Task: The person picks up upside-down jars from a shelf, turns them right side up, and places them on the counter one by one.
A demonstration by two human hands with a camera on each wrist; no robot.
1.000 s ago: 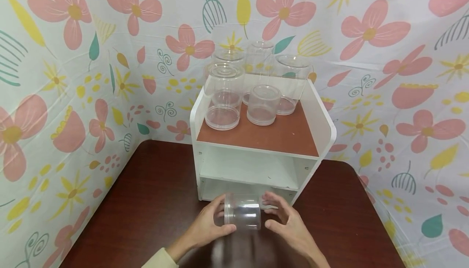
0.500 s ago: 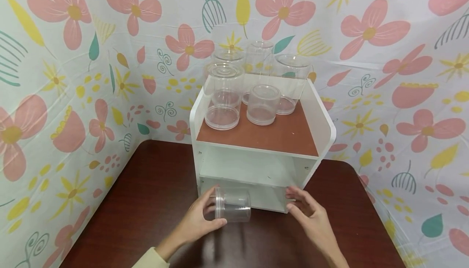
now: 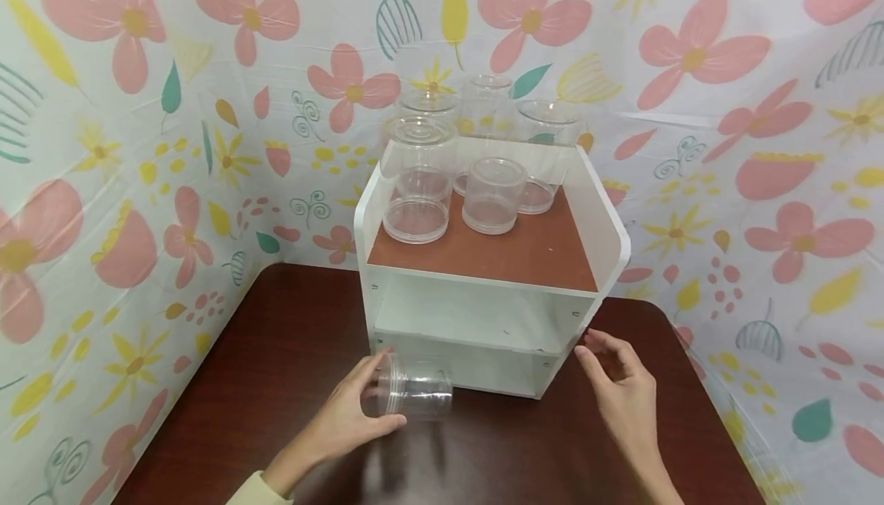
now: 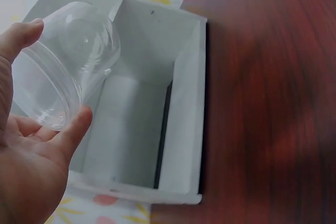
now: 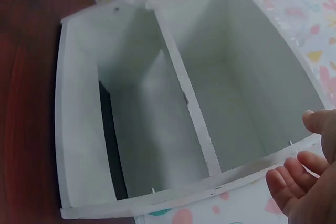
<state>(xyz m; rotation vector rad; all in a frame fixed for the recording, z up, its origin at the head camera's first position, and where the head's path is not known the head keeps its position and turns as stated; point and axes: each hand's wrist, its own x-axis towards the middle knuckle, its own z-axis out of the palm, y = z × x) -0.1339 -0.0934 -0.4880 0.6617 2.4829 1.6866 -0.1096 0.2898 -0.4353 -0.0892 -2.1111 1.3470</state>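
Note:
A clear plastic jar (image 3: 423, 391) lies sideways in my left hand (image 3: 348, 411), held by its rimmed end between thumb and fingers. It hovers before the lower left of a white shelf unit (image 3: 476, 313). In the left wrist view the jar (image 4: 86, 38) is gripped near its ridged rim, in front of the compartments. My right hand (image 3: 627, 386) holds nothing; its fingers are loosely bent beside the unit's right side panel. From the right wrist view, the fingers (image 5: 283, 187) are close to that panel's edge; I cannot tell whether they touch it.
Several clear jars, among them a short one (image 3: 493, 198) and a taller one (image 3: 417, 183), stand on the unit's brown top (image 3: 483, 259). Below are two white compartments. The unit stands on a dark red-brown table (image 3: 290, 336), before a flower-patterned cloth (image 3: 262, 106).
My left hand has carried the jar to the left. The right hand has moved away from it, rightward and slightly up, to the unit's right side. The jars on top stayed put.

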